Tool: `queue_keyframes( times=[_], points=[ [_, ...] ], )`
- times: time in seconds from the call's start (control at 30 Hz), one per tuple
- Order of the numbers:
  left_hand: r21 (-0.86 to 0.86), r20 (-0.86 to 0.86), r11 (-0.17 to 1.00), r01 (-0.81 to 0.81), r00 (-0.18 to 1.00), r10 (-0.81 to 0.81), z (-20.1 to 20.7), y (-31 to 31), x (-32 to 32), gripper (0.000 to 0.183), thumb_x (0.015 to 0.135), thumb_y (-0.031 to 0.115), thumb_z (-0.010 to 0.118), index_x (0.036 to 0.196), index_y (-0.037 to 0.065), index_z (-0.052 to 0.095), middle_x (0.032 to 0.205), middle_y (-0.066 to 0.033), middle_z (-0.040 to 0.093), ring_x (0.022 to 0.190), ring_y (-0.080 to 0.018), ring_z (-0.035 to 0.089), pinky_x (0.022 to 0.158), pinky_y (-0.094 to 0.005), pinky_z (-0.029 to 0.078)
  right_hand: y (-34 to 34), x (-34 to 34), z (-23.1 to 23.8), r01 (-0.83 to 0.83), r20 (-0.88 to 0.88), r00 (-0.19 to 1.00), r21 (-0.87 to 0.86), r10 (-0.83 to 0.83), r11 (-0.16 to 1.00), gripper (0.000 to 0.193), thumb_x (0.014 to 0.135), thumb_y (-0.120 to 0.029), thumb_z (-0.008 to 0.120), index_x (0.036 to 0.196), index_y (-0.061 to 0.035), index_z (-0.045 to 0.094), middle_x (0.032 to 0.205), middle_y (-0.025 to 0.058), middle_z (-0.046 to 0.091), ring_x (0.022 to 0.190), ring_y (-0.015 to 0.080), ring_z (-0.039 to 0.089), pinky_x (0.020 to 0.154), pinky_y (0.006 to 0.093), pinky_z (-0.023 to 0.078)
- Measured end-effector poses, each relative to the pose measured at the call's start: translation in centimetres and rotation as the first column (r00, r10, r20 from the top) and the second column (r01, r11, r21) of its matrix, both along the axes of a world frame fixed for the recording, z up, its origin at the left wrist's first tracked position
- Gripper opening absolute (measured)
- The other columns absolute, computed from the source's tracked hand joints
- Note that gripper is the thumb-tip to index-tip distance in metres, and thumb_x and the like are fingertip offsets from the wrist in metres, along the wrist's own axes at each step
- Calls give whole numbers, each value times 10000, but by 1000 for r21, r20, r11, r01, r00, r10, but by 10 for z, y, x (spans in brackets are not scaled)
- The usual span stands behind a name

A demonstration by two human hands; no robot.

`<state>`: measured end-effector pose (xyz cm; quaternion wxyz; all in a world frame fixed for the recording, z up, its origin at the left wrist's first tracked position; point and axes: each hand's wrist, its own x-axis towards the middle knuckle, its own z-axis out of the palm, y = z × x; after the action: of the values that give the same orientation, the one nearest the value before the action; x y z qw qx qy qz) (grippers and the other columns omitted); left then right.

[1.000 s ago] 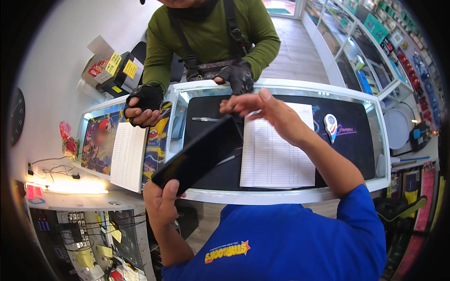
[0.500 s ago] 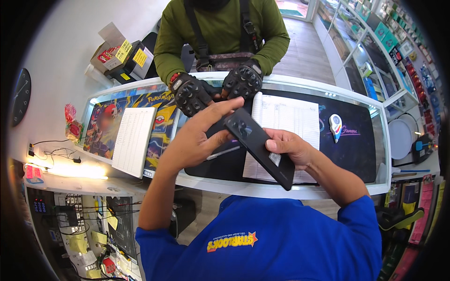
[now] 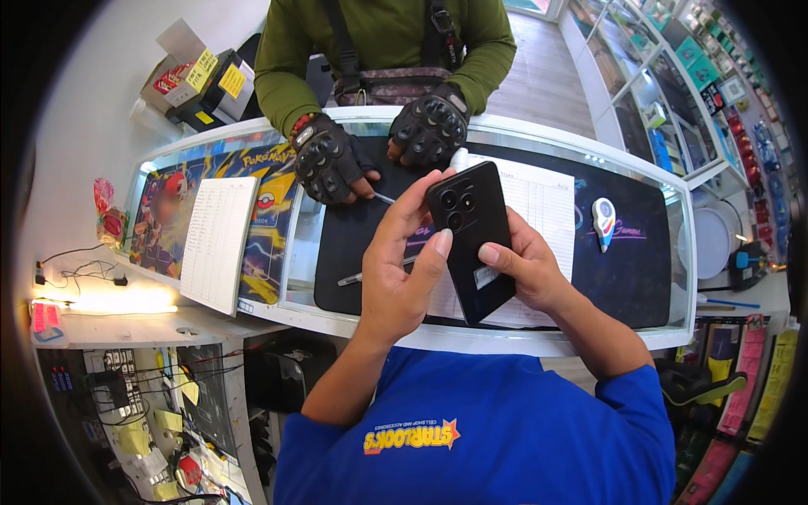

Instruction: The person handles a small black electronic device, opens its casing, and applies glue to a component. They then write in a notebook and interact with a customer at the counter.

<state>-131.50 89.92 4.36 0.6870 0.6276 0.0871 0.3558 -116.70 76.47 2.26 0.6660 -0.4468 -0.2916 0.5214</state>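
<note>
Upright over the counter, a black smartphone [image 3: 481, 248] shows its back, with a camera block at the top left and a small label lower down. My right hand [image 3: 532, 263] grips its right edge, thumb on the back. At the upper left side, my left hand [image 3: 397, 263] holds it too, thumb beside the cameras and fingers by the top edge. Behind the phone lies an open lined notebook [image 3: 543, 206], partly hidden. A pen [image 3: 366, 277] rests on the black mat [image 3: 635, 290], left of the phone and partly behind my left hand.
Across the glass counter [image 3: 581, 339], a person in green rests two black-gloved hands [image 3: 337, 164], one touching a thin stick-like item. A white-and-blue correction tape dispenser [image 3: 603, 224] lies right of the notebook. A paper list [image 3: 220, 244] is at left. Glass showcases [image 3: 648, 109] stand at far right.
My left hand has moved from beside the phone's top to holding it. The phone has turned more upright. The other person's gloved hands have moved slightly apart.
</note>
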Motion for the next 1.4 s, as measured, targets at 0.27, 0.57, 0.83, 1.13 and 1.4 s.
queue_keyframes(
  times=[0.27,0.57,0.83,1.13,1.4],
  points=[
    [-30,65,996,-89,994,90,-7,3,-1,369,1048,81,581,1396,-39,546,1426,-198,624,1306,-206,593,1152,-351,409,0,-12,5,40,159,986,18,-42,999,480,1034,-193,676,1418,-7,455,1246,106,647,1135,140,628,1000,322,513],
    [-112,118,994,8,993,5,-9,9,5,458,1083,224,562,1447,-42,481,1492,-245,544,1369,-260,555,1176,-393,400,3,-16,5,27,76,997,12,-27,1000,574,1035,-213,672,1501,-6,408,1248,93,650,1139,145,637,991,312,523],
    [-449,192,833,324,945,-264,-13,-9,28,1052,956,749,516,1674,110,90,1509,-173,465,1348,-287,550,1130,-434,460,3,-3,8,-221,-429,886,-60,175,973,538,1008,-380,679,1388,-26,539,1155,76,686,967,95,695,810,240,584],
    [-445,231,877,181,969,-83,-21,-19,31,831,990,748,455,1512,113,332,1109,-44,510,899,-169,632,1038,-434,478,4,-9,29,-168,-42,986,-283,162,944,507,1049,-530,573,1046,-26,637,830,78,683,653,135,660,613,238,531],
    [-443,359,884,145,933,27,-13,-7,25,726,981,756,453,1276,96,392,1047,-51,420,705,-147,523,678,-311,482,-1,-12,38,83,667,742,13,-70,996,277,928,-188,782,1123,-8,702,1003,123,727,939,188,687,867,313,536]
  ],
)
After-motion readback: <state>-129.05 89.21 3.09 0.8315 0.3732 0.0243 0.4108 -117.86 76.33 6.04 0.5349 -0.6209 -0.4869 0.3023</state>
